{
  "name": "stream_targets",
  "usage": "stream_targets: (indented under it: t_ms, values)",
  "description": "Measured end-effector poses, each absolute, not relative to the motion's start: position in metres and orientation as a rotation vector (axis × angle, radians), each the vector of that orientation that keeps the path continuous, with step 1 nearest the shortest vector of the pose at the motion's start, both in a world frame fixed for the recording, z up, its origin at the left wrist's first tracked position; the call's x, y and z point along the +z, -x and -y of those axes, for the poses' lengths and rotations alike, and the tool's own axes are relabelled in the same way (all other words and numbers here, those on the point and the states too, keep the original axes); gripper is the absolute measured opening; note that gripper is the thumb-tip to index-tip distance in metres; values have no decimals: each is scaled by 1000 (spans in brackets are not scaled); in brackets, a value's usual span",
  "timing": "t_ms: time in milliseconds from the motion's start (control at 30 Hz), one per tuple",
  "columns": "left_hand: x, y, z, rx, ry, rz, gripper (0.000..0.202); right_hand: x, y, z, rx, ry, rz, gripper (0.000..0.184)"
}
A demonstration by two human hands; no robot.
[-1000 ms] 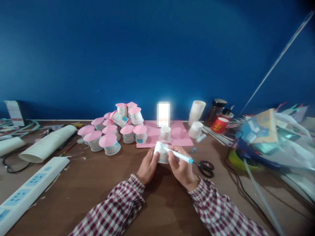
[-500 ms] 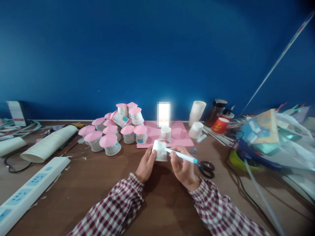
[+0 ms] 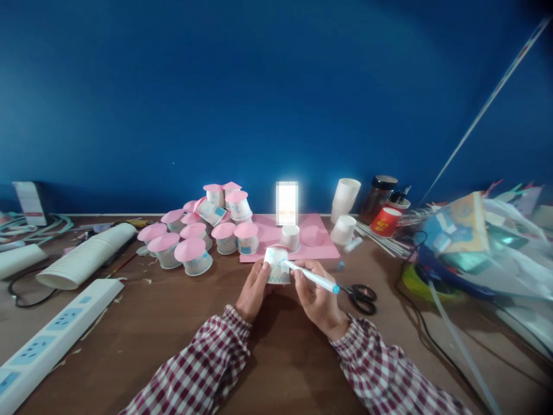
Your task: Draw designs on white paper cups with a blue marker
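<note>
My left hand (image 3: 253, 289) grips a small upturned white paper cup (image 3: 276, 267) with blue zigzag marks, held just above the wooden table (image 3: 173, 340). My right hand (image 3: 317, 298) pinches a white marker with a blue end (image 3: 313, 278); its tip touches the cup's side. Both sleeves are red-and-white checked. Behind the cup lies a pink paper sheet (image 3: 319, 249) with another small cup (image 3: 290, 237) on it.
A heap of pink-capped cups (image 3: 203, 233) sits at left centre. Black scissors (image 3: 360, 297) lie right of my right hand. A stack of white cups (image 3: 84, 262) and a power strip (image 3: 52, 340) are at left. Jars, a red cup (image 3: 385, 220) and cluttered bags fill the right.
The cup has turned in my left hand and now shows its zigzag side more upright. The marker has shifted slightly against the cup. The view has tilted up a little.
</note>
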State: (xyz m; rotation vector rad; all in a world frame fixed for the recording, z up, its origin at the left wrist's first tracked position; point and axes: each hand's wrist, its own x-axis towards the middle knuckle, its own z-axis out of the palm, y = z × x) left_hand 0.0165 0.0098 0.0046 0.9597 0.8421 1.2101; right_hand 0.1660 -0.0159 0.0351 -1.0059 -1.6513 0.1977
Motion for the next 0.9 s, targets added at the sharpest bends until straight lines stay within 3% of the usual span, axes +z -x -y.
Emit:
stream_targets:
  t_ms: [900]
  values:
    - [9, -17, -10, 1171, -1000, -801, 56, 31, -169, 14, 279, 1000, 1615, 10]
